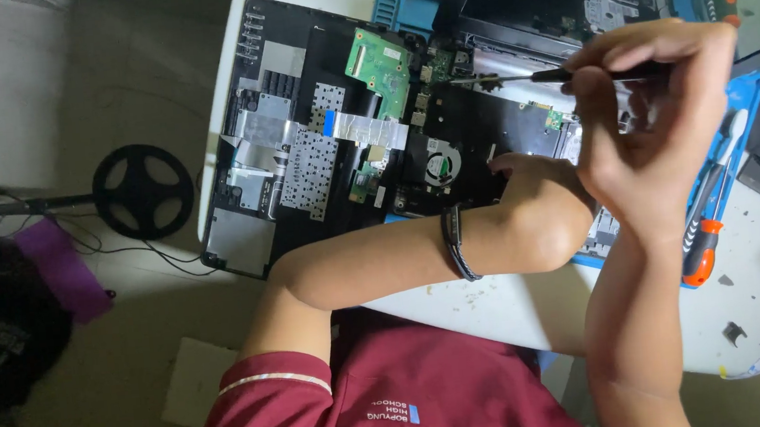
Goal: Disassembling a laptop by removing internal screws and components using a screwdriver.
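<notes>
A: Entry 1. Right hand (643, 131) is closed around a thin dark screwdriver (515, 77), fingers pinched on its handle end. The shaft runs out to image-left from the hand, nearly level, its long axis lying across the opened laptop (327, 136).

B: Tip position?

A: The tip sits over the hinge-side strip of the laptop, just right of the green circuit board (378, 65) and above the round fan (439, 164). Whether the tip touches a screw cannot be told; the spot is too small and dark.

B: Left hand?

A: Left hand (523, 169) lies on the laptop body beside the fan, below the shaft. Its fingers are hidden behind the right hand, so whether it is open or closed cannot be told. A dark band (456, 243) circles the left forearm.

B: Which hand is nearer the tip?

A: The left hand is nearer the tip; the right hand is at the opposite end of the tool, so the work spot lies to image-left of it.

B: Surroundings?

A: A white surface (516, 307) carries the laptop. An orange-handled screwdriver (707, 231) lies at the right on a blue mat (748, 94). A white ribbon cable (363, 128) crosses the laptop's middle.
</notes>
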